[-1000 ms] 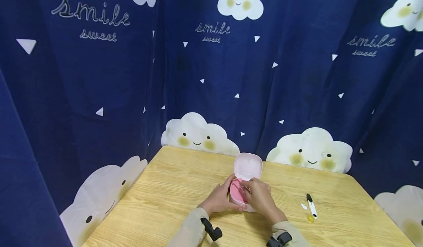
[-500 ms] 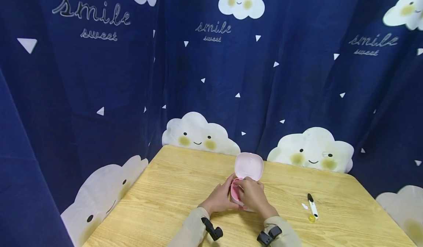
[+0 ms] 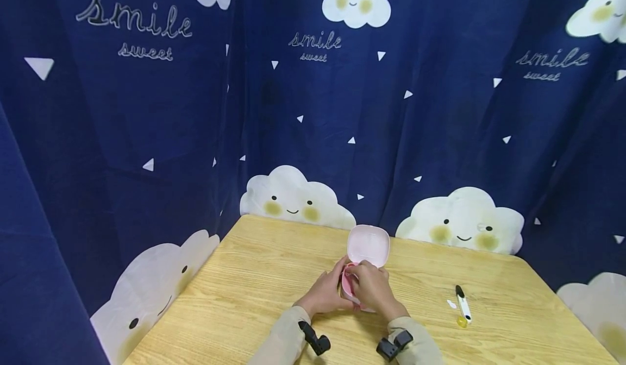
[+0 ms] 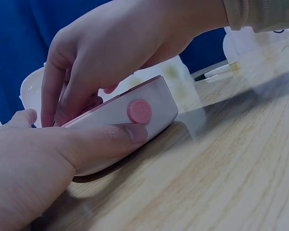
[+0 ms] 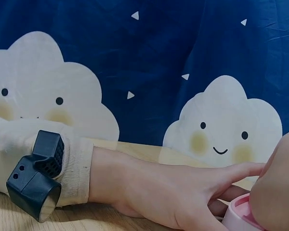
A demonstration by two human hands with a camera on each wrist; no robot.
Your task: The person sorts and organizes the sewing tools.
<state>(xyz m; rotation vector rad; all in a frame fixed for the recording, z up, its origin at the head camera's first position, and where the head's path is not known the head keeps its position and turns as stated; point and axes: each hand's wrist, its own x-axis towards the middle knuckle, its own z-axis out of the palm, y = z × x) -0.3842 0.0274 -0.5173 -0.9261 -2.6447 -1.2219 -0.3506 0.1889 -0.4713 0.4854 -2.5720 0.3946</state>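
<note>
A small pale pink case (image 3: 347, 288) stands on the table with its hinged lid (image 3: 368, 244) raised at the back. Its inside is a deeper pink, and a round pink button (image 4: 139, 111) sits on its front wall. My left hand (image 3: 324, 293) grips the case from the left side, its thumb (image 4: 103, 142) along the front wall just below the button. From above, my right hand (image 3: 374, 288) reaches into the case with bent fingers. Those fingertips are hidden in every view, so whether they pinch anything does not show.
On the wooden table (image 3: 274, 267), to the right, lies a slim white tool with a black end (image 3: 462, 303). Beside it are a small white piece (image 3: 451, 303) and a small yellow round thing (image 3: 462, 321). A dark blue cloud-print curtain (image 3: 313, 137) hangs behind the table.
My right hand has shifted a little left and bent further over the case, covering more of its inside. The left hand keeps its hold and the lid stays raised.
</note>
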